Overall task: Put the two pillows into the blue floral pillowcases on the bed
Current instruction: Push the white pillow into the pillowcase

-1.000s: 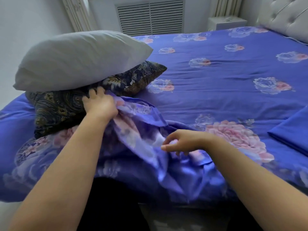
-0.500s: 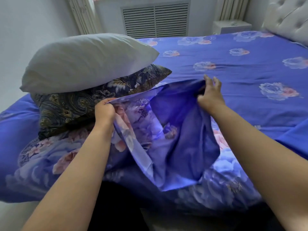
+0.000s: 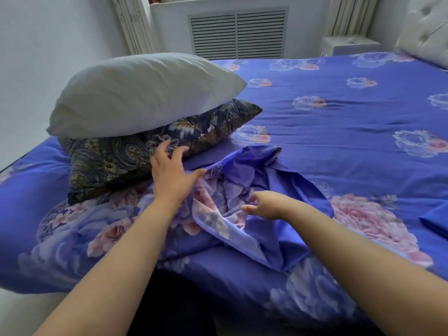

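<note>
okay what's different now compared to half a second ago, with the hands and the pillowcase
Both hands let go of the pillowcase, which dropped crumpled onto the bed. The left hand now reaches, fingers spread, at the dark pillow; the right hand came back and hovers over the fabric. The white pillow stayed stacked on the dark one.

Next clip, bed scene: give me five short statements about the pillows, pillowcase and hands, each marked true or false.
1. The white pillow lies on top of the dark patterned pillow. True.
2. The left hand grips the white pillow. False: its spread fingers reach toward the dark patterned pillow.
3. The blue floral pillowcase lies crumpled on the bed. True.
4. A pillow is already inside that pillowcase. False: both pillows sit stacked outside it.
5. The right hand is above the white pillow. False: it hovers over the pillowcase, fingers loosely curled.
</note>
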